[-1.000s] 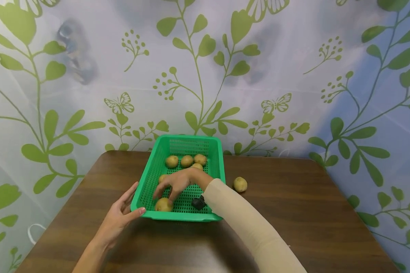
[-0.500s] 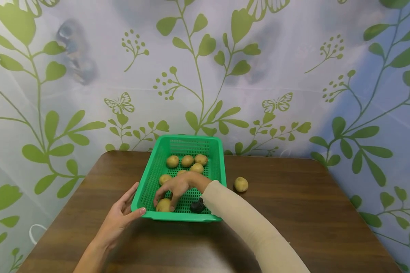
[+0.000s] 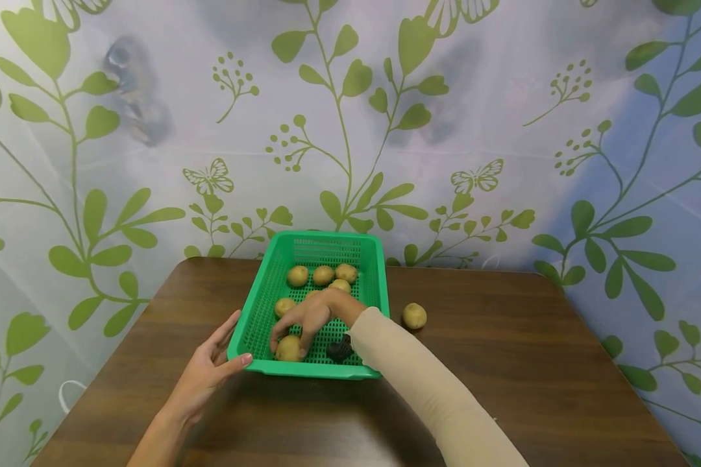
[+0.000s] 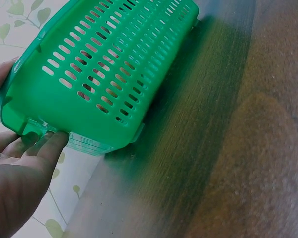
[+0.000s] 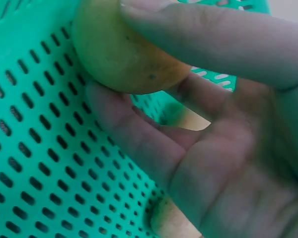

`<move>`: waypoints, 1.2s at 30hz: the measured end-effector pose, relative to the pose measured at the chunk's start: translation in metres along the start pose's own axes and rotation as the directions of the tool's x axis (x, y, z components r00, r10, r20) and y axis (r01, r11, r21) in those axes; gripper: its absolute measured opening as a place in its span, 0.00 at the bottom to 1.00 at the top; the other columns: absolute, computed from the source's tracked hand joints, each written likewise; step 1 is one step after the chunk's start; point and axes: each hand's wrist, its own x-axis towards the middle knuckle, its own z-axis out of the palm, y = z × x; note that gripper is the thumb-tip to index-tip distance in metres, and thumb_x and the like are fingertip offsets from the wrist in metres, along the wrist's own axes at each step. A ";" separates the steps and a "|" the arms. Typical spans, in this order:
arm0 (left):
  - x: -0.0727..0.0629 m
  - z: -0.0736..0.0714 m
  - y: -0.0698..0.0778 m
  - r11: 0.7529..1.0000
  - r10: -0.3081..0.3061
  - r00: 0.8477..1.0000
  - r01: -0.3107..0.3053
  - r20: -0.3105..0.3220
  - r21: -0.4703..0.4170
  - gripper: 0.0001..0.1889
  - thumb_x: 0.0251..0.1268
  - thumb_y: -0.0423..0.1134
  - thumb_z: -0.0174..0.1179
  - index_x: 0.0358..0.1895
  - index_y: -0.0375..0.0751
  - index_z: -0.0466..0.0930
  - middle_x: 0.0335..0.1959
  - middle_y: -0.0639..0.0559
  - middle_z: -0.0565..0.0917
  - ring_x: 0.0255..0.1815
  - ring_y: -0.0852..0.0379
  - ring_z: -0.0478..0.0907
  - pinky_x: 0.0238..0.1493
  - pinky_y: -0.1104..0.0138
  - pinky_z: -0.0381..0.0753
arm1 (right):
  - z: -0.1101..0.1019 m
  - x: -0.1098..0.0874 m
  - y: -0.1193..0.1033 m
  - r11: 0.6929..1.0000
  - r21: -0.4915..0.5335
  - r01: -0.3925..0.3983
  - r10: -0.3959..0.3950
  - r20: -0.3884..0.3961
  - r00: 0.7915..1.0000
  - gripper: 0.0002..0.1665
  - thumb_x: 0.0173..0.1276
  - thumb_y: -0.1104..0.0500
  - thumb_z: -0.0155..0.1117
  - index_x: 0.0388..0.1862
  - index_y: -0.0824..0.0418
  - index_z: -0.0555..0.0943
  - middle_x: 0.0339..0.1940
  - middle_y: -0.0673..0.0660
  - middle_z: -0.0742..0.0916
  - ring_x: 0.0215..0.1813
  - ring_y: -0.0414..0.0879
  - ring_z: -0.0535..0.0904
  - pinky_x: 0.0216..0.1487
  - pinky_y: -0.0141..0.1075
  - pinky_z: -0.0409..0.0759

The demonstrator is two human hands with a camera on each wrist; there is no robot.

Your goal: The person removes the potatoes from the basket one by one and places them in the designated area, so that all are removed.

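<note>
A green slotted plastic basket [image 3: 312, 369] stands on the table with several potatoes in it. My left hand [image 3: 201, 375] grips its near left corner, thumb over the rim and fingers against the outer wall; the left wrist view shows the fingers on the basket wall [image 4: 107, 116]. Inside the basket, my right hand [image 3: 312, 316] holds a potato [image 3: 288, 350] by the near left corner. In the right wrist view, thumb and fingers stand on opposite sides of that potato [image 5: 119, 54]. Other potatoes lie further back, among them one at the left [image 3: 297, 276]; the right hand partly hides some.
One loose potato [image 3: 414, 316] lies on the brown wooden table [image 3: 502, 350], right of the basket. A patterned curtain [image 3: 374, 130] hangs behind the table's far edge. A small black object [image 3: 340, 349] shows beside the right wrist.
My right hand's fingers have come down around the near-left potato and now hold it, shifted slightly right. My left hand keeps its place on the basket corner. The head view has drifted slightly.
</note>
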 end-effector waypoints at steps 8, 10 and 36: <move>0.001 -0.002 -0.003 1.000 -0.007 1.000 0.007 0.003 -0.014 0.45 0.75 0.27 0.59 0.85 0.39 0.40 0.84 0.36 0.45 0.74 0.54 0.68 0.61 0.64 0.78 | -0.003 -0.007 0.000 0.991 0.119 0.059 -0.057 -0.026 0.998 0.31 0.71 0.62 0.72 0.71 0.51 0.77 0.67 0.41 0.77 0.68 0.32 0.69 0.65 0.32 0.72; 0.000 -0.002 -0.004 1.000 -0.010 1.000 0.010 0.000 -0.018 0.45 0.75 0.26 0.60 0.85 0.40 0.40 0.84 0.36 0.45 0.74 0.54 0.68 0.61 0.64 0.78 | -0.004 -0.009 0.000 0.982 0.169 0.084 -0.079 -0.037 0.996 0.31 0.71 0.63 0.71 0.71 0.54 0.76 0.68 0.44 0.77 0.68 0.33 0.69 0.65 0.33 0.73; 0.001 0.000 -0.002 0.999 -0.031 0.999 0.030 -0.034 -0.014 0.45 0.74 0.27 0.60 0.85 0.42 0.42 0.83 0.37 0.50 0.72 0.49 0.71 0.59 0.64 0.79 | -0.017 -0.037 -0.010 0.889 0.336 0.311 -0.250 -0.213 0.945 0.31 0.71 0.68 0.69 0.71 0.68 0.73 0.70 0.58 0.74 0.64 0.48 0.73 0.65 0.45 0.75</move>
